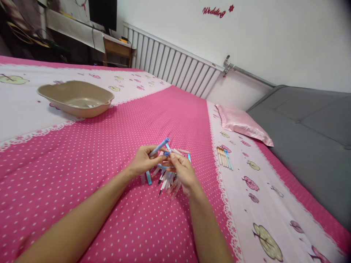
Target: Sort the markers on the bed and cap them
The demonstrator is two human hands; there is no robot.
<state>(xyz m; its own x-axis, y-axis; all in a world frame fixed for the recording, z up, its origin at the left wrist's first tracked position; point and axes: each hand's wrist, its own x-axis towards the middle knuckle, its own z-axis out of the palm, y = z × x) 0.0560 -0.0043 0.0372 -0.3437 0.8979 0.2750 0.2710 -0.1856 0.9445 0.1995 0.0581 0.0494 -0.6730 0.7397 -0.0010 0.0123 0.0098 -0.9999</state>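
A light-blue pen barrel [159, 147] slants up between the thumb and fingers of my left hand [144, 160], which is closed on it. Close beside it, my right hand [183, 170] pinches a small dark-blue pen part [166, 153]; the fingertips of both hands nearly meet there. Whether this part touches the barrel is hard to make out. Beneath the hands lies a loose pile of pen refills and pen parts [167, 179], mostly white and clear with some dark tips. A bright-blue pen piece [148, 178] rests at the pile's left side. My fingers hide part of the pile.
To the right, a row of several peach and blue pens [225, 158] lies on the bed. A beige plastic basin [79, 109] with a few small pieces inside stands at the left. The pink dotted bedspread [109, 226] spreads all around. A pink pillow [244, 124] leans near the grey headboard [309, 128].
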